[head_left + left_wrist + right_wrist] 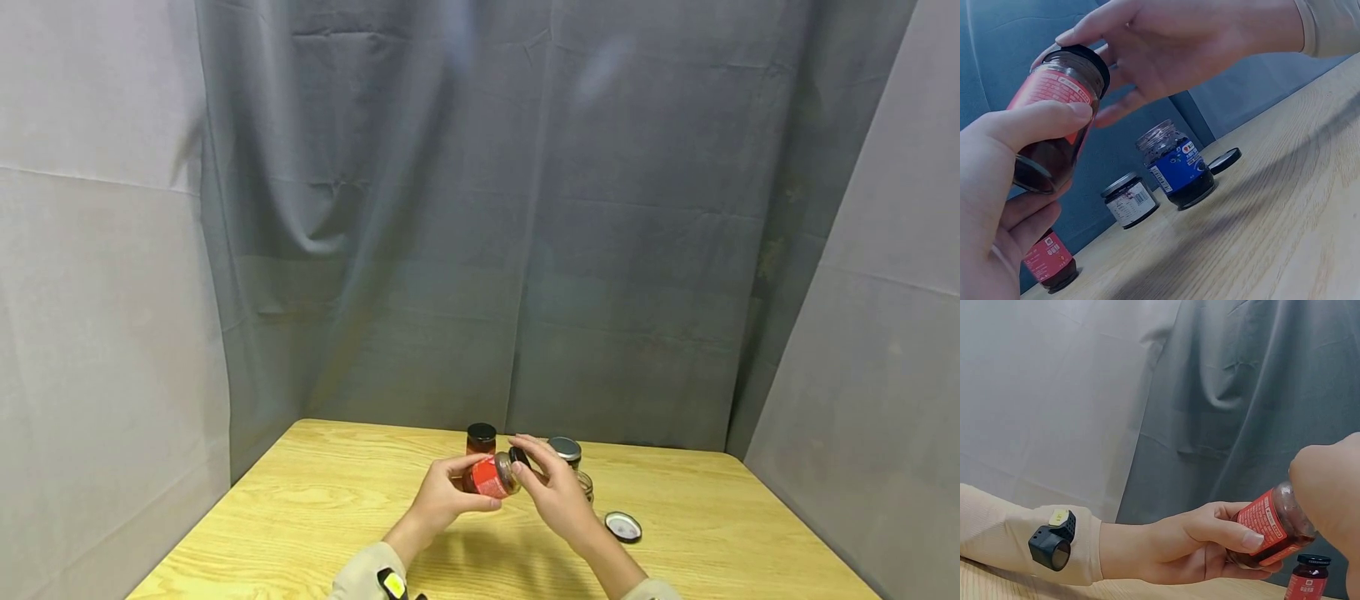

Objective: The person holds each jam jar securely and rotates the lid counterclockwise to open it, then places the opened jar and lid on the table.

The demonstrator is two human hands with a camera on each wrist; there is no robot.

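- Two hands share one red-labelled jar, held tilted in the air above the wooden table, its black lid pointing toward 2 o'clock in the left wrist view.
- The left hand wraps the jar's body, thumb across the label and fingers curled underneath; that grip looks firm enough to resist a twist.
- The right hand has its fingers curled over the lid, touching its rim (whether it is turning on or off cannot be told).
- To do this well, I would judge: keep the left wrist still, let only the right fingers rotate, and keep the jar's mouth from tipping lower, since the dark contents could run out.
- Working over the table rather than beyond its edge seems wise.
- At about 12 o'clock from the hands stands a second red jar with a black lid.
- At 1 o'clock sit a small silver-lidded jar and a blue-labelled jar, the latter open.
- At 4 o'clock a loose lid lies upside down, well apart from the elbows.
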